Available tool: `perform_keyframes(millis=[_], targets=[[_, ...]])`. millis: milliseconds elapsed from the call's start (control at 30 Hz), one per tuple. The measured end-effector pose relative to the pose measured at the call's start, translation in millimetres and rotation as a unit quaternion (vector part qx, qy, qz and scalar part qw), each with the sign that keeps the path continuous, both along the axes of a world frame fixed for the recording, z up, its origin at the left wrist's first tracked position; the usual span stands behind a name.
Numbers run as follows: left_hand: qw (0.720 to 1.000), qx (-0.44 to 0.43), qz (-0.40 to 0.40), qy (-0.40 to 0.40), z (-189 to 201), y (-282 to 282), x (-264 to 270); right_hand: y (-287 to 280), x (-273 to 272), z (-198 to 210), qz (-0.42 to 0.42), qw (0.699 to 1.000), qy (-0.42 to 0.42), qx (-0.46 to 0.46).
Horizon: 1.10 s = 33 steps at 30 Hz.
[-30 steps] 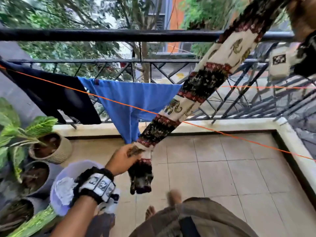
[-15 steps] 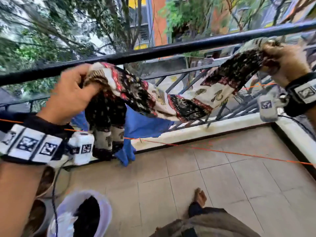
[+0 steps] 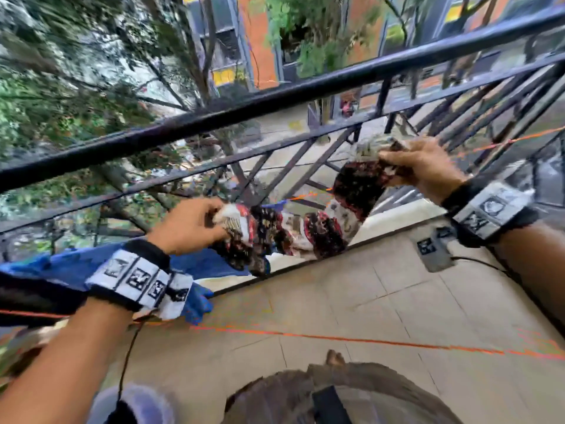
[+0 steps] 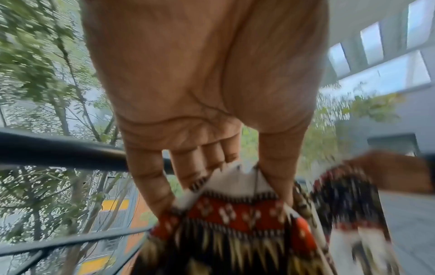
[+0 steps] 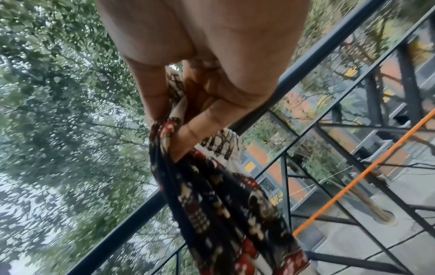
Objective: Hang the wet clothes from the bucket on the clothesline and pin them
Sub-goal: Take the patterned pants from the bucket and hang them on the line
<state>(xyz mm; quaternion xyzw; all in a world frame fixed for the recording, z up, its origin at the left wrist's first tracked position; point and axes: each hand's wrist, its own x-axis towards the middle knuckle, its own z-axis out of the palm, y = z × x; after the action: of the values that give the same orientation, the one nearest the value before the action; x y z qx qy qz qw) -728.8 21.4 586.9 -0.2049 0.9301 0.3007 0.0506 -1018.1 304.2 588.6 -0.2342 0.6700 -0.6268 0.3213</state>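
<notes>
From the head view I see my left hand point(image 3: 186, 224) and right hand point(image 3: 425, 166) gripping the patterned cloth point(image 3: 293, 231); wrist views alone show fingers point(image 5: 188, 137) pinching its edge.

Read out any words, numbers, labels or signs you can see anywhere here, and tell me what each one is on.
No readable text anywhere.
Left wristband: black-and-white square marker patterns, no letters.
Right wristband: the same kind of markers, blurred.
Patterned cloth: printed motifs only, no words.
Yellow panels on the building: too blurred to tell.
</notes>
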Motion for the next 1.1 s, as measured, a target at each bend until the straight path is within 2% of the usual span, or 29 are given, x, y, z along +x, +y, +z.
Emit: perform_keyframes(millis=[100, 200, 300, 400, 467, 567, 667, 833, 933, 1000, 1100], targets=[[0.999, 0.018, -0.001, -0.039, -49, 12, -24, -9, 5, -16, 0.015, 0.999, -0.011, -0.032], [0.991, 0.130, 0.006, -0.019, -68, 35, -52, -22, 15, -42, 0.013, 1.000, 0.015, -0.018], [0.967, 0.252, -0.008, -0.024, -69, 63, -80, -36, 30, -61, 0.038, 0.989, 0.128, 0.068], [0.954, 0.298, -0.035, 0.001, -80, 80, -99, -38, 51, -79, 0.073, 0.959, 0.231, 0.149], [0.951, 0.304, -0.040, 0.025, -82, 87, -106, -39, 68, -82, 0.054, 0.966, 0.212, 0.139], [0.937, 0.345, -0.003, 0.050, -87, 90, -109, -47, 77, -86, 0.026, 0.988, 0.128, 0.086], [0.918, 0.387, 0.051, 0.061, -90, 89, -113, -55, 74, -91, 0.040, 0.985, 0.139, 0.090], [0.942, 0.320, 0.051, 0.084, -106, 73, -114, -61, 70, -78, 0.073, 0.987, 0.116, 0.086], [0.949, 0.295, 0.060, 0.092, -112, 59, -113, -54, 53, -65, 0.018, 0.998, 0.045, 0.032], [0.951, 0.287, 0.053, 0.100, -109, 46, -110, -40, 28, -61, -0.066, 0.997, 0.042, 0.027], [0.954, 0.273, 0.026, 0.121, -92, 19, -98, -8, -9, -58, -0.205, 0.976, 0.045, 0.060]])
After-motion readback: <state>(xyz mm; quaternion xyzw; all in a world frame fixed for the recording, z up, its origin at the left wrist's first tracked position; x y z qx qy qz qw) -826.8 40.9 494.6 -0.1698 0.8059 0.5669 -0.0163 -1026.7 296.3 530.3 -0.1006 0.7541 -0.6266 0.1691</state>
